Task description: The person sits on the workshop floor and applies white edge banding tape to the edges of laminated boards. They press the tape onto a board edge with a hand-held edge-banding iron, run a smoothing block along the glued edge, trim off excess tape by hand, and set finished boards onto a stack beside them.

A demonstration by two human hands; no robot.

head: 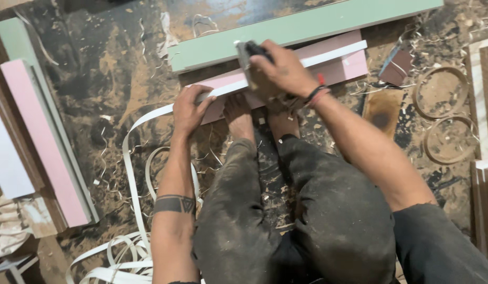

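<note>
While shavings litter dirty floor (112, 79), left hand (188, 110) presses white strip (149, 113); right hand (283, 68) grips block (246, 52).

Tool (249, 52) on board (338, 66), strips (131, 173) left.

The pink board (336, 66) lies flat on the floor, a little above the centre of the view, at about 12 o'clock. It is long and narrow, with a pale pink face, and it runs slightly upward from 9 o'clock toward 3 o'clock. A white edge strip (333, 55) lies along its upper face; at the left end the strip leaves the board and curls down in a loose loop toward 7 o'clock. A small grey hand tool (247, 51) stands on the strip near the middle of the board, tilted a little.
</note>
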